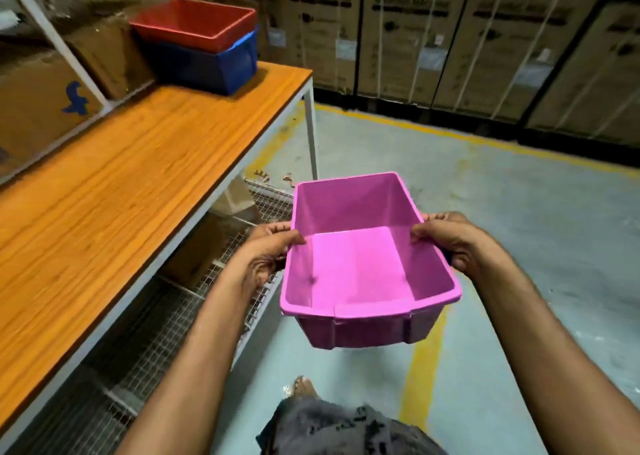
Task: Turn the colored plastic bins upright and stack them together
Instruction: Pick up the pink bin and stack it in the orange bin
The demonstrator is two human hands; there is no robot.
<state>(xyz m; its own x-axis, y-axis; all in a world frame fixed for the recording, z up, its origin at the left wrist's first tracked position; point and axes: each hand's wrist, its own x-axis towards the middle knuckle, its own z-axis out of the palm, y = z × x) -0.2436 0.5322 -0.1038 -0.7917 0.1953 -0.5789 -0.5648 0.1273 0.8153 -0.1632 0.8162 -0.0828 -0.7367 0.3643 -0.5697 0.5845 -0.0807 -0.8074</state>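
Fingers (289, 238) of our left hand (266, 252) and right hand (450, 243) are pinching the upright pink bin (356, 267) by its side rims, off the table (138, 163), far from the red bin (194, 21) nested in the blue bin (207, 65). Pinching so lightly, we are risking a slip or crooked nesting.

Centre frame: held bin (360, 271) upright above the floor (536, 212), left hand (266, 255) on its left rim, right hand (453, 243) on its right. Upper left, far end of the counter (138, 163): top bin (194, 26) nested in bottom bin (207, 68). Left of that stack, cardboard boxes (104, 56)
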